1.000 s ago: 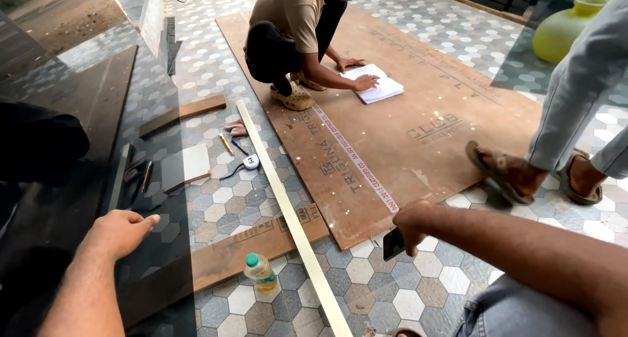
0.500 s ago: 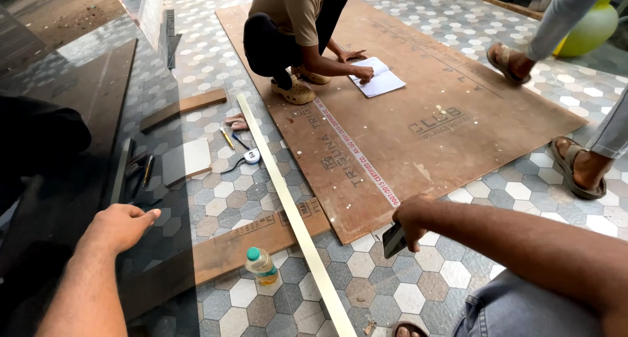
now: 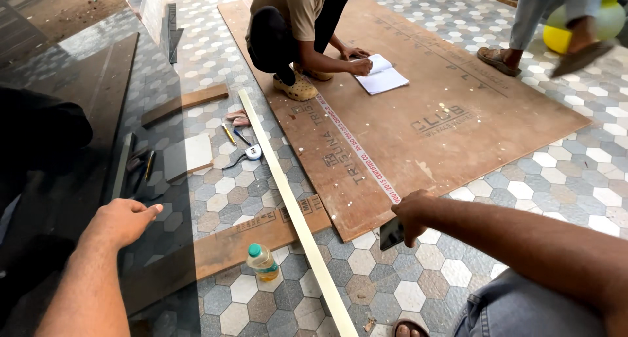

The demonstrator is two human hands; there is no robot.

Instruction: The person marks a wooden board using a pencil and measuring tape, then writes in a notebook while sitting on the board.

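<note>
My left hand [image 3: 124, 220] rests flat, fingers apart, on a dark glossy board [image 3: 72, 180] at the left. My right hand [image 3: 411, 214] is closed around a small dark flat object [image 3: 391, 234], held just above the near corner of a large brown plywood sheet [image 3: 418, 115] lying on the tiled floor. A long pale wooden strip [image 3: 294, 213] runs diagonally between my hands. A small plastic bottle with a green cap [image 3: 263, 262] stands beside the strip, next to a narrow plywood offcut [image 3: 261, 229].
A crouching person [image 3: 294, 30] writes in an open notebook [image 3: 381, 75] on the plywood. Another person's sandalled feet [image 3: 556, 52] step at the far right, near a yellow-green vessel [image 3: 611, 20]. A tape measure [image 3: 252, 152], pencils, a white tile [image 3: 188, 155] and a wood offcut [image 3: 185, 103] lie left of the strip.
The view has tilted slightly. The standing person at the right has walked farther away and lifts one foot. My hands have stayed about where they were.
</note>
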